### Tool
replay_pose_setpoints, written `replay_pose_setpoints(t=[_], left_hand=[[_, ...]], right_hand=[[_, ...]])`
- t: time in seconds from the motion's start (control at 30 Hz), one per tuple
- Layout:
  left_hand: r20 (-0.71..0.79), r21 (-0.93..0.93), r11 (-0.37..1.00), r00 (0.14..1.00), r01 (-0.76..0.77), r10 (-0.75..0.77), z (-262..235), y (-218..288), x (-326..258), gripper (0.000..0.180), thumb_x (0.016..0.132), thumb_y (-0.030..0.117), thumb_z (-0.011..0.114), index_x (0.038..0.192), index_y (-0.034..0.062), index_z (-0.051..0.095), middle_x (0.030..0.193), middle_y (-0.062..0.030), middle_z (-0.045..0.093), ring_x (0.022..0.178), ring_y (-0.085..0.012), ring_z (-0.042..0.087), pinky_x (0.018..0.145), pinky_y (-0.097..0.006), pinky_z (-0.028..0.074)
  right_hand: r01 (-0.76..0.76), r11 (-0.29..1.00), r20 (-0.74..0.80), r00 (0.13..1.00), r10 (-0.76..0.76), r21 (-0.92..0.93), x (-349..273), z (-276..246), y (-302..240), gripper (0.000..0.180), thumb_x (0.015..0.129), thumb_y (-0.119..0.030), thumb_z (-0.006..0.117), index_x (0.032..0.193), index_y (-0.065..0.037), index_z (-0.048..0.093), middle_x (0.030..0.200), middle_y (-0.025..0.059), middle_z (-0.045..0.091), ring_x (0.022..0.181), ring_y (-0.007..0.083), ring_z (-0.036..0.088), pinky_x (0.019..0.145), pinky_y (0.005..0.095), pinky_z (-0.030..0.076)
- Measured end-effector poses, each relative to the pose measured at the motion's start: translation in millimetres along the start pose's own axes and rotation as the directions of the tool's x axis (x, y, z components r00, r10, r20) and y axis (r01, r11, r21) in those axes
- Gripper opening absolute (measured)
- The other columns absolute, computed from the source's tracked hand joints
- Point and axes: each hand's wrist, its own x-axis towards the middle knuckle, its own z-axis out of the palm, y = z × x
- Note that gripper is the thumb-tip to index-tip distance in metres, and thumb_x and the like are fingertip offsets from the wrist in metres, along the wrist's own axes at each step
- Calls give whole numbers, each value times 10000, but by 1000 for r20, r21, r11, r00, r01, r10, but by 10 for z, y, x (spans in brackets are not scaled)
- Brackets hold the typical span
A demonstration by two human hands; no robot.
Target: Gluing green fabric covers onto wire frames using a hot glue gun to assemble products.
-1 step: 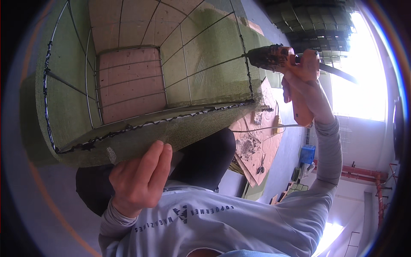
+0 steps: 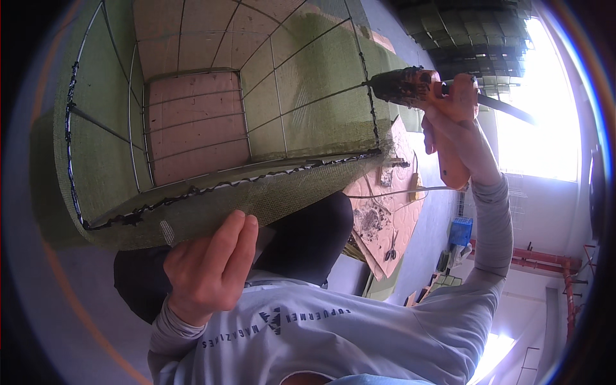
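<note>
My right hand [image 2: 459, 112] is wrapped round an orange hot glue gun [image 2: 452, 163], raised on the right. Its dark, glue-smeared nozzle [image 2: 385, 83] points left, touching or very near the right rim of a wire frame [image 2: 276, 96] lined with green mesh [image 2: 276, 199]. Black glue [image 2: 192, 191] runs in lumpy lines along the frame's near, left and right edges. Low on the left, my left hand [image 2: 215, 266] pinches the loose edge of the mesh below the near rim. A glue stick [image 2: 507, 109] appears to come out of the gun's back.
A glue-spotted pinkish board [image 2: 398, 218] lies right of my knee, with scissors [image 2: 391, 247] and dark scraps on it. The gun's cord [image 2: 398, 192] crosses above it. A blue crate [image 2: 461, 231] stands farther right. Green mesh pieces [image 2: 462, 38] are stacked at the far right.
</note>
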Motion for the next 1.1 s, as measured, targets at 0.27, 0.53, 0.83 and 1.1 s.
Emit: replay_pose_setpoints(t=[0.27,0.53,0.83,1.1], left_hand=[[-18,-10,1000,1000,0,0,10,-18,3,175,764,46,728,934,13,753,961,-80,701,636,-116,645,556,-236,526],[-36,-16,1000,999,-6,5,24,-22,35,188,757,36,731,939,-12,739,944,-96,686,679,-161,666,574,-268,531],[-158,5,1000,987,-30,30,131,47,118,177,746,-74,740,916,-34,717,891,-104,667,743,-227,695,618,-314,556],[-166,131,990,984,-43,64,140,58,189,148,776,-80,760,908,-25,721,888,-107,682,772,-242,697,642,-331,581]], right_hand=[[-32,997,-40,999,30,-67,-50,-57,-51,271,998,-238,580,1125,0,553,769,43,564,623,131,569,554,276,468],[70,905,-125,992,-18,421,-542,-227,410,541,1009,-496,489,1221,-2,538,867,96,619,773,196,635,703,330,542],[258,671,-452,883,128,695,-1244,-392,2491,640,955,-632,484,1283,-84,527,1099,57,633,1032,221,625,930,404,515],[434,407,-586,692,421,804,-1172,142,4536,568,921,-554,619,1324,-160,547,1084,37,683,941,193,669,864,359,562]])
